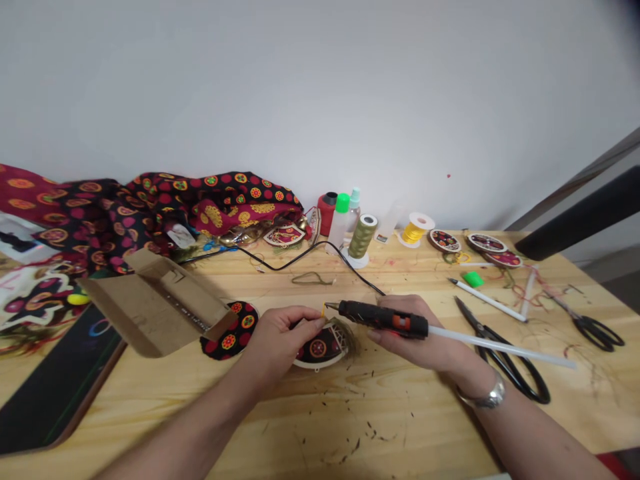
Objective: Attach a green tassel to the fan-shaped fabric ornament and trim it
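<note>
My right hand (425, 340) is closed around a black hot glue gun (383, 319), which has a long white glue stick (500, 345) poking out of its back. The gun's nozzle points left and meets, or nearly meets, a short yellow cord (323, 309). Thumb and finger of my left hand (285, 337) pinch that cord. Just beneath lies an oval ornament (317, 349) with dark patterned fabric, a white rim and olive threads at its right end; the hand covers its left part. Whether my left hand also touches the ornament, I cannot tell.
An open cardboard box (165, 307) and a phone (55, 380) lie left. Patterned cloth (200, 200) is heaped behind. Bottles, an olive thread spool (363, 237) and a yellow cord spool (414, 231) stand at the back. Large scissors (505, 353) lie beside my right wrist. The gun's cable (280, 263) crosses the table.
</note>
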Available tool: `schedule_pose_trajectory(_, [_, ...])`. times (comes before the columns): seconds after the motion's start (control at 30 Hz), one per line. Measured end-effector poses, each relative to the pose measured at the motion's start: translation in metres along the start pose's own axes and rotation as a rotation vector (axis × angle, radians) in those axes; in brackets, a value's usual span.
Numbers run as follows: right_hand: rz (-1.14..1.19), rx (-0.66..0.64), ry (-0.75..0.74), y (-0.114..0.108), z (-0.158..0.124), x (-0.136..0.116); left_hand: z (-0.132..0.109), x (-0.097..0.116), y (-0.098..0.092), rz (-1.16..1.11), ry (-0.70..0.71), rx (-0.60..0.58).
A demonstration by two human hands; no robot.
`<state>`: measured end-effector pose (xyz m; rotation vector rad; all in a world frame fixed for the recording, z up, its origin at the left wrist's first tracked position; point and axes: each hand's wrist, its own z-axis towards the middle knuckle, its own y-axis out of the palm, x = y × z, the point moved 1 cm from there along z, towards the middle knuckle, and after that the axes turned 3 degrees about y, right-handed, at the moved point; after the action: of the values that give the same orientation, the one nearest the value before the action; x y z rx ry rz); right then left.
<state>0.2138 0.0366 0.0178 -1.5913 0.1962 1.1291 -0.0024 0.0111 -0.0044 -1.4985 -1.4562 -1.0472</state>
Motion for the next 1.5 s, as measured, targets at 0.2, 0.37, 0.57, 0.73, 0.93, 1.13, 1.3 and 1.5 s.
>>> schedule_pose_trajectory(0.2, [0.016, 0.003, 0.020, -0.0006, 0.0001, -0.0005, 0.0002, -0.0004, -0.0008, -0.010, 0.005, -0.020])
schedule_pose_trajectory(0.37, [-0.011, 0.053, 0.021, -0.0028, -0.0007, -0.0006, 0.0010, -0.0013, -0.0014, -0.009, -0.009, 0.003])
schedule_pose_trajectory(0.57, [0.005, -0.002, -0.041, -0.0010, -0.0008, -0.0013, 0.0009, -0.0014, -0.0006, -0.007, 0.001, -0.007])
schedule_pose_trajectory(0.73, [-0.022, -0.023, -0.030, 0.0005, -0.0005, 0.0002, 0.0001, -0.0003, 0.0002, -0.007, 0.002, -0.004])
schedule_pose_trajectory(0.93, [-0.008, -0.022, -0.023, -0.0003, 0.0003, -0.0011, 0.0031, -0.0028, -0.0008, 0.011, 0.025, -0.028])
schedule_pose_trajectory(1.13, [-0.011, -0.012, 0.007, -0.0009, 0.0002, -0.0018, 0.0030, -0.0041, -0.0015, 0.026, 0.021, -0.013])
schedule_pose_trajectory(1.3, [-0.001, -0.007, -0.011, -0.0018, 0.0004, -0.0013, 0.0020, -0.0025, -0.0013, 0.028, 0.009, -0.028])
schedule_pose_trajectory(1.5, [-0.004, -0.009, 0.008, -0.0021, -0.0010, -0.0015, 0.0014, 0.0001, 0.0002, 0.016, 0.002, -0.016])
